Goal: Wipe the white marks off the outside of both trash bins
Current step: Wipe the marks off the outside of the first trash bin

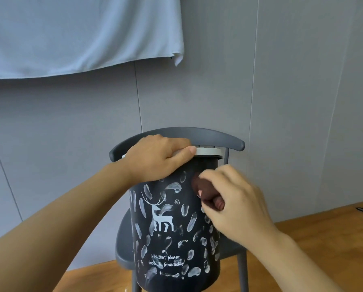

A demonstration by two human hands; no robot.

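A dark trash bin (pixel 174 234) with a white deer print, white lettering and several white smear marks stands on a grey chair (pixel 229 142). My left hand (pixel 157 157) grips its white top rim (pixel 208 151), thumb along the rim's edge. My right hand (pixel 231 201) holds a bunched brown cloth (pixel 200 183) pressed against the bin's upper right side. Only one bin is in view.
A grey panelled wall (pixel 281 91) rises right behind the chair. A pale blue cloth (pixel 81 32) hangs at the upper left. The floor (pixel 324 232) is wooden, with a small dark object (pixel 361 209) on it at far right.
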